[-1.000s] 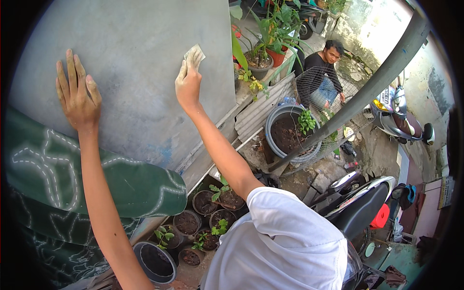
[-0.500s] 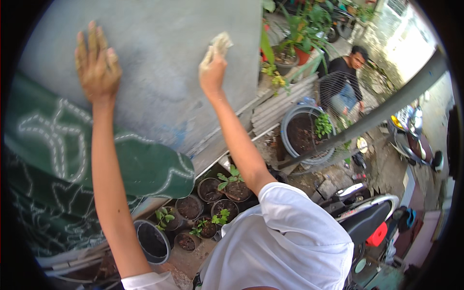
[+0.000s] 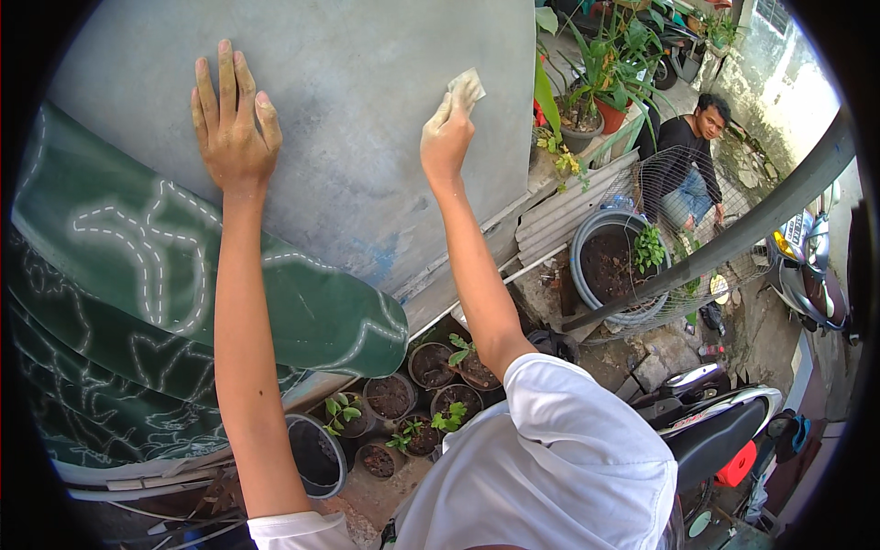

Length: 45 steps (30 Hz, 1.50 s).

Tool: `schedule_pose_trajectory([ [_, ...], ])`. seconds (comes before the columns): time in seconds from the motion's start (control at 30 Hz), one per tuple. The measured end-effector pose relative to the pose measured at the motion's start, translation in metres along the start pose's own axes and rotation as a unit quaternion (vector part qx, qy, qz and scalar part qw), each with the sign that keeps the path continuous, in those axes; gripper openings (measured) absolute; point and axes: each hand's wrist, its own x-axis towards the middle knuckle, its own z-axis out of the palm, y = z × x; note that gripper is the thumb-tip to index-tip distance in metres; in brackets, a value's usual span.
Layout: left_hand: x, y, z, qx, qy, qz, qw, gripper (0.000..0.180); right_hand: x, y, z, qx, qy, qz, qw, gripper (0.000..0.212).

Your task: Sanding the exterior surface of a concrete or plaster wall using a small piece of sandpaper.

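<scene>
My left hand (image 3: 236, 128) lies flat on a large smooth grey surface (image 3: 348, 128), fingers stretched and slightly apart, with pale dust on them. To its right, my right hand (image 3: 446, 137) pinches a small pale folded sheet (image 3: 468, 85) that looks like sandpaper. Fingers and sheet rest against the same surface, near its right edge. Cloudy pale patches and a bluish smear mark the grey. A rolled green sheet with white dashed lines (image 3: 302, 302) lies along the lower left of the surface, under my left forearm.
Several small potted plants (image 3: 390, 396) and a dark bucket (image 3: 316, 454) stand below the surface. On the right are a large grey planter (image 3: 605, 261), wire mesh, a slanting grey pole (image 3: 733, 247) and a parked motorcycle (image 3: 720, 431). A person (image 3: 687, 165) sits beyond the mesh.
My whole view has shifted, so hands and surroundings all appear farther right. My left fingers look more spread. The right hand still pinches the sheet, with little clear movement along the surface.
</scene>
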Motion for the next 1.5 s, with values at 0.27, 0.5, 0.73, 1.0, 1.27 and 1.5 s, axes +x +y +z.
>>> schedule_pose_trajectory([
  [0.27,-0.001,-0.002,0.001,0.002,-0.003,-0.001,1.000,0.053,0.023,-0.013,-0.007,0.002,-0.015,0.072,0.997,0.044],
  [0.5,0.000,-0.002,-0.001,0.013,-0.010,-0.001,1.000,0.053,0.035,-0.039,-0.021,0.013,-0.045,0.214,0.976,0.039],
  [0.73,-0.002,0.000,-0.001,0.020,0.005,0.000,1.000,0.050,0.001,-0.020,0.004,-0.017,-0.061,0.018,0.998,0.045],
  [1.0,0.003,-0.001,0.001,0.010,-0.007,-0.001,1.000,0.053,0.019,-0.025,0.013,-0.002,-0.021,0.124,0.992,0.046],
  [1.27,-0.002,0.001,-0.002,-0.004,-0.003,-0.003,1.000,0.053,-0.004,-0.036,0.024,-0.009,-0.038,0.027,0.999,0.044],
  [1.5,-0.001,0.000,0.000,0.007,-0.011,-0.001,1.000,0.053,-0.004,-0.057,0.036,-0.069,0.029,-0.062,0.995,0.037],
])
